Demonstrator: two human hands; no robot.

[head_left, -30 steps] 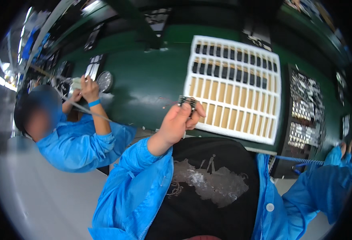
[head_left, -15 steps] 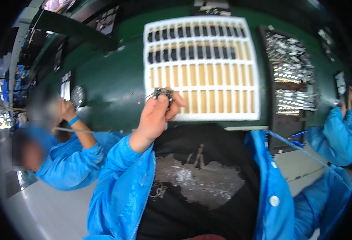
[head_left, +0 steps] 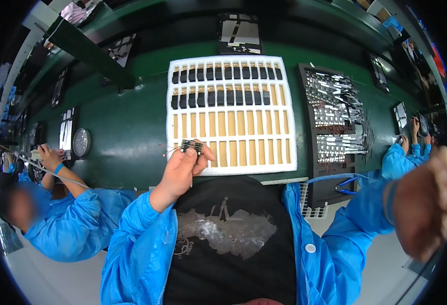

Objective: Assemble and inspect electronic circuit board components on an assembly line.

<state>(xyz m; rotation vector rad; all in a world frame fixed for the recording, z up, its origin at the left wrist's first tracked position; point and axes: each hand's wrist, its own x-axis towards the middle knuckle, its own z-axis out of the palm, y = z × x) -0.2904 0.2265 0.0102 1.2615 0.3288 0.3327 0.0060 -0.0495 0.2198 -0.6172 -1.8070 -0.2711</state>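
Between thumb and fingers, my left hand (head_left: 179, 172) pinches a small circuit board (head_left: 191, 147) with thin wires sticking out to the left. The hand is over the near left corner of a white foam tray (head_left: 292, 152). Black flat pieces (head_left: 218, 98) fill most slots of its two far rows; the two near rows show bare tan slot bottoms. Off to the right, my right hand (head_left: 423, 211) is raised, close and smeared by motion. Its fingers cannot be made out, nor whether they hold anything.
Right of the foam tray, a black tray (head_left: 306, 119) carries many small boards with wires (head_left: 335, 114). Blue-handled cutters (head_left: 346, 186) and a coiled blue cord (head_left: 330, 177) are near its front. Co-workers sit on both sides; one's hands (head_left: 50, 156) are near a round dish (head_left: 81, 142).
My right hand and forearm have come into view, raised at the right. The left hand keeps its hold on the circuit board. The whole view has shifted, showing more of the bench's far side.
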